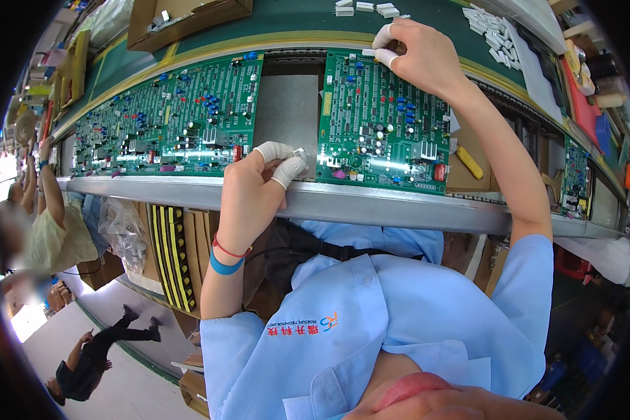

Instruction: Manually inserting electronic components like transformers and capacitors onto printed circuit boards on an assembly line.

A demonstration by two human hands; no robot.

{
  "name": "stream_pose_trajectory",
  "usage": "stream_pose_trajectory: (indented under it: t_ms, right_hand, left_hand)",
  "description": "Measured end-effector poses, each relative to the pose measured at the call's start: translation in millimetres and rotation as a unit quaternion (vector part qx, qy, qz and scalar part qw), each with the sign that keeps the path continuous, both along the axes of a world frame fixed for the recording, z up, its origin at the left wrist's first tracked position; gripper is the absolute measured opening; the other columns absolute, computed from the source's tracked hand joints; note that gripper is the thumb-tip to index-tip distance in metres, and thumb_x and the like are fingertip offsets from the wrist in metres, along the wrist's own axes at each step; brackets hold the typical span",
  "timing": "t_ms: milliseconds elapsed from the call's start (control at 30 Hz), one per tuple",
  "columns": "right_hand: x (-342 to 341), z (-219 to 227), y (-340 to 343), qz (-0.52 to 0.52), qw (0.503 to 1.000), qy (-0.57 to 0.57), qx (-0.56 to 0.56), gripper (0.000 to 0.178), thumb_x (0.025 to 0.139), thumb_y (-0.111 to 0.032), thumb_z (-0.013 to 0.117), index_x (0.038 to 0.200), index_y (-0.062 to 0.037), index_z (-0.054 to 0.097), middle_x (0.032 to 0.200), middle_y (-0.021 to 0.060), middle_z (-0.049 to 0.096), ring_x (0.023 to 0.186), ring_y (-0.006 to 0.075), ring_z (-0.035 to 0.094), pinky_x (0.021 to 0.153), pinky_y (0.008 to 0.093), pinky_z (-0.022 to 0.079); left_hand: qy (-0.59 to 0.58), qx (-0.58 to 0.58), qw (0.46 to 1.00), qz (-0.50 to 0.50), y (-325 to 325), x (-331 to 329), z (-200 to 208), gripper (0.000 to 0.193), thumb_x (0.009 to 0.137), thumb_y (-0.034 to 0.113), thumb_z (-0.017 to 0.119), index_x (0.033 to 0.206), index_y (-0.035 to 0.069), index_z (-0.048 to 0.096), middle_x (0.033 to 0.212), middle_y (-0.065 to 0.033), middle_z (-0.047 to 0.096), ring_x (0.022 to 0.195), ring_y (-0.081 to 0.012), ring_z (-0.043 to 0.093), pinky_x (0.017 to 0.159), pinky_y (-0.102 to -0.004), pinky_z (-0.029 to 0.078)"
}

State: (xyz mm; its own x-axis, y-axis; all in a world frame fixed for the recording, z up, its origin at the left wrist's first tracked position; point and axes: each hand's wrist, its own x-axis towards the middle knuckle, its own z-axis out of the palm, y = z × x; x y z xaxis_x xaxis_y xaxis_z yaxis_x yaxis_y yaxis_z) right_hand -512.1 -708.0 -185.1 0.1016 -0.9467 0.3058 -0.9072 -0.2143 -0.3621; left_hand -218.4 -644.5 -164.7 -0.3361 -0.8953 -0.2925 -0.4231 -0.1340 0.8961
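My left hand [252,185], with white finger cots on thumb and forefinger, pinches a small white part [299,152] over the gap between two green circuit boards. At the far edge of the right circuit board [343,126], my right hand [423,56] is closed, its thumb and finger also in white cots. Its fingertips hold a small white block-shaped part [368,52] close to the board's surface; whether it touches cannot be told. The left circuit board [168,119] lies beside my left hand, full of blue, red and black components.
A metal rail [371,199] runs along the near side of the boards. Loose white blocks [364,7] and a larger pile of white parts [493,35] lie beyond them. A cardboard box [189,24] stands far left; a yellow-handled tool [470,162] lies right. Other people are at left.
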Motion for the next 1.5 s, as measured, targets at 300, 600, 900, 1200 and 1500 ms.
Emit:
stream_pose_trajectory:
  t_ms: [300,600,900,1200,1500]
  right_hand:
    - [21,8,-4,0.036,0.991,0.124,-0.033,0.004,0.075,-0.011,0.063,0.077,-0.0085,0.065,0.078,0.0042,0.06,0.076,0.0253,0.06,0.07,0.038,0.047]
    - [28,57,2,0.054,0.994,0.089,-0.027,0.016,0.079,-0.02,0.063,0.081,-0.0058,0.07,0.078,0.0127,0.065,0.076,0.0326,0.062,0.067,0.0412,0.048]
    - [-81,29,5,-0.237,0.946,0.222,-0.005,0.019,0.078,-0.018,0.064,0.09,-0.004,0.066,0.094,0.0159,0.063,0.09,0.0343,0.06,0.077,0.0436,0.048]
    - [-167,-34,5,-0.2,0.954,0.215,-0.063,0.022,0.088,-0.024,0.056,0.105,-0.01,0.061,0.101,0.0097,0.059,0.09,0.0316,0.059,0.072,0.0437,0.048]
    - [-148,-15,10,-0.197,0.965,0.125,-0.117,0.018,0.074,0.0,0.054,0.09,-0.003,0.062,0.095,0.0155,0.059,0.098,0.0348,0.056,0.081,0.0415,0.047]
  left_hand:
    - [-0.051,-0.162,0.984,-0.047,-8,2,-23,0.014,0.087,0.012,0.064,0.083,-0.001,0.064,0.056,-0.0083,0.056,0.047,-0.0129,0.049,0.046,-0.0273,0.038]
    - [-0.152,-0.137,0.974,-0.1,-14,-7,-16,0.016,0.084,0.015,0.064,0.08,-0.001,0.066,0.062,-0.0103,0.063,0.055,-0.0186,0.058,0.052,-0.0314,0.044]
    - [-0.203,-0.143,0.959,-0.138,-25,-23,-11,0.019,0.08,0.019,0.065,0.072,0.002,0.067,0.062,-0.0148,0.063,0.059,-0.0318,0.063,0.056,-0.0389,0.049]
    - [-0.344,-0.225,0.886,-0.212,-53,-31,34,0.023,0.086,0.024,0.059,0.075,0.004,0.066,0.065,-0.0175,0.062,0.062,-0.0369,0.061,0.058,-0.0441,0.049]
    - [-0.201,-0.476,0.835,-0.191,-119,-172,9,0.012,0.081,0.015,0.06,0.084,0.005,0.067,0.085,-0.0163,0.063,0.081,-0.0349,0.062,0.073,-0.0422,0.05]
